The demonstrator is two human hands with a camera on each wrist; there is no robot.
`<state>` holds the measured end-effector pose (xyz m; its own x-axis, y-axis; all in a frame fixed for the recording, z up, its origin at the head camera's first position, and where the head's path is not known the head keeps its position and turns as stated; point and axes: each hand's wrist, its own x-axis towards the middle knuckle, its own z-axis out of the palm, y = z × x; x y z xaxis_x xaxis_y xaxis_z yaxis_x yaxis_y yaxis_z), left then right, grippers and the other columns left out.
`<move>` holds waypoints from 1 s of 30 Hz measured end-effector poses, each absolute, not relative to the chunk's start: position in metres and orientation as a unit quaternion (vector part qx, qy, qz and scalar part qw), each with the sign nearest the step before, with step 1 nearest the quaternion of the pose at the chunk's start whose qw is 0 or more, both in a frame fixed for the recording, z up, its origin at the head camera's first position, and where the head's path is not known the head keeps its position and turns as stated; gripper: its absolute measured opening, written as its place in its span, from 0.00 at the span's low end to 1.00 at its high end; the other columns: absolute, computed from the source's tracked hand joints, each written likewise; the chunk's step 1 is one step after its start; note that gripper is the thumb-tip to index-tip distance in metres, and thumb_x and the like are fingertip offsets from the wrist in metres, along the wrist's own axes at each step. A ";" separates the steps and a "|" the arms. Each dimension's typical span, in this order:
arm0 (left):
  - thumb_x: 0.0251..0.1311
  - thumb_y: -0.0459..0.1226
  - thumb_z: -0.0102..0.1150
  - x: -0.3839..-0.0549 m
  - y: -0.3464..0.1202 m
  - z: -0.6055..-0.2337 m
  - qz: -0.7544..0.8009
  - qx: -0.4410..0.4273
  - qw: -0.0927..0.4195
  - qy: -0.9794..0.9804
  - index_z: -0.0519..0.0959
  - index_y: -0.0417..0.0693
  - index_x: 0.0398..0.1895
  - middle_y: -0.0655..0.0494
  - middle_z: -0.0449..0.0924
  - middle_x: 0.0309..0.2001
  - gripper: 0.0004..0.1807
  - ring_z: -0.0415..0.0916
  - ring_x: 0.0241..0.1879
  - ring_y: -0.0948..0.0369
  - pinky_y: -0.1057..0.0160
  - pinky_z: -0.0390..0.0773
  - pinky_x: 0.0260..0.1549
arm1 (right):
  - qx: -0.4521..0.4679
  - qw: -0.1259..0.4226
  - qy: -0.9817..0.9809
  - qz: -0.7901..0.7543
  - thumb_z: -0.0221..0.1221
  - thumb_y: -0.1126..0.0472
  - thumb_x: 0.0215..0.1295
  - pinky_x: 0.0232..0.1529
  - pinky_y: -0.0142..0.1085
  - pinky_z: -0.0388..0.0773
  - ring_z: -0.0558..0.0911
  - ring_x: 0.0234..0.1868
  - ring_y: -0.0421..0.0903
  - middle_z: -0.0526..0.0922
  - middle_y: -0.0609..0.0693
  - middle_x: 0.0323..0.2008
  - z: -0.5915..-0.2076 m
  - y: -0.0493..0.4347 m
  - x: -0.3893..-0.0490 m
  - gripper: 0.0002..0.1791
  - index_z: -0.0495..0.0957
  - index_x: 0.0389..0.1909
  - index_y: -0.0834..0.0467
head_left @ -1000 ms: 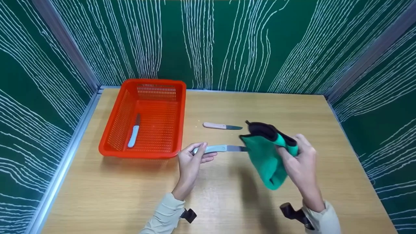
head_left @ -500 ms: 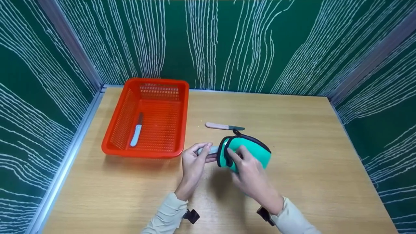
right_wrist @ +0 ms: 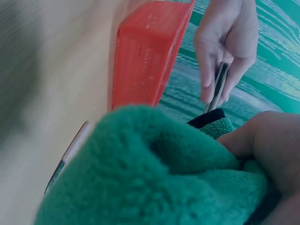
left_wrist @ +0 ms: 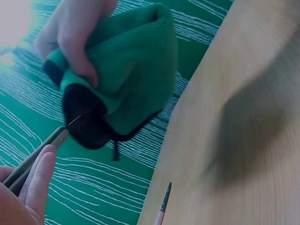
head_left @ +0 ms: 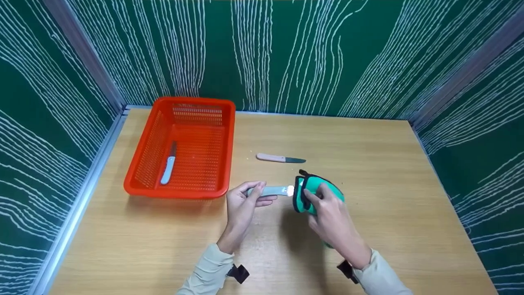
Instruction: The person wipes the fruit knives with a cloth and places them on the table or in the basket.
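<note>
My left hand [head_left: 241,209] pinches the pale green handle of a folding knife [head_left: 268,191], its blade pointing right. With my right hand [head_left: 331,217] I grip a green cloth [head_left: 327,184] with black edging, folded over the blade. Most of the blade is hidden inside the cloth; a bright glint shows where it leaves the handle. In the left wrist view a thin stretch of blade runs into the dark fold of the cloth [left_wrist: 136,79]. A second knife [head_left: 280,158] with a pinkish handle lies on the table just beyond the cloth.
On the left of the table [head_left: 389,164] stands a red plastic basket [head_left: 178,194]. Inside it lies another knife [head_left: 168,169] with a pale blue handle. Tiny crumbs are scattered near the pinkish knife. Green walls with white lines enclose the table's back and sides.
The cloth first touched only the blade's tip, then was wrapped over the blade and moved left to the handle. Now it has slid back right a little. My left hand stays nearly still.
</note>
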<state>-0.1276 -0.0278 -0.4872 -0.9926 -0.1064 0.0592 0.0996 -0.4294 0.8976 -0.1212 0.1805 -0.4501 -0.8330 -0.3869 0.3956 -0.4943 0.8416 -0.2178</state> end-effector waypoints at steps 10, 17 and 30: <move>0.63 0.32 0.57 -0.131 -0.037 -0.483 -0.843 -0.008 0.070 -0.533 0.76 0.26 0.43 0.34 0.81 0.35 0.13 0.82 0.33 0.41 0.51 0.82 0.32 | 0.149 0.188 -0.925 0.295 0.54 0.79 0.41 0.14 0.28 0.70 0.72 0.20 0.46 0.73 0.57 0.28 -0.466 0.241 -0.146 0.20 0.82 0.40 0.71; 0.64 0.32 0.56 -0.131 -0.039 -0.488 -0.841 -0.011 0.073 -0.535 0.76 0.26 0.43 0.34 0.81 0.35 0.13 0.82 0.33 0.41 0.52 0.82 0.32 | 0.054 0.211 -0.910 0.352 0.58 0.74 0.50 0.19 0.30 0.63 0.71 0.23 0.49 0.76 0.58 0.25 -0.456 0.258 -0.146 0.08 0.82 0.31 0.71; 0.63 0.32 0.57 -0.129 -0.023 -0.485 -0.822 -0.013 0.068 -0.565 0.78 0.28 0.41 0.35 0.82 0.35 0.12 0.83 0.31 0.43 0.52 0.82 0.31 | 0.141 0.308 -0.846 0.412 0.60 0.79 0.43 0.23 0.25 0.65 0.72 0.24 0.43 0.78 0.52 0.25 -0.416 0.213 -0.131 0.10 0.83 0.27 0.67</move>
<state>-0.1288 -0.0228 -0.4849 -0.9904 -0.0965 0.0988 0.1269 -0.3526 0.9271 -0.1312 0.2129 -0.4165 -0.7704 0.0144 0.6374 -0.4927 0.6210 -0.6096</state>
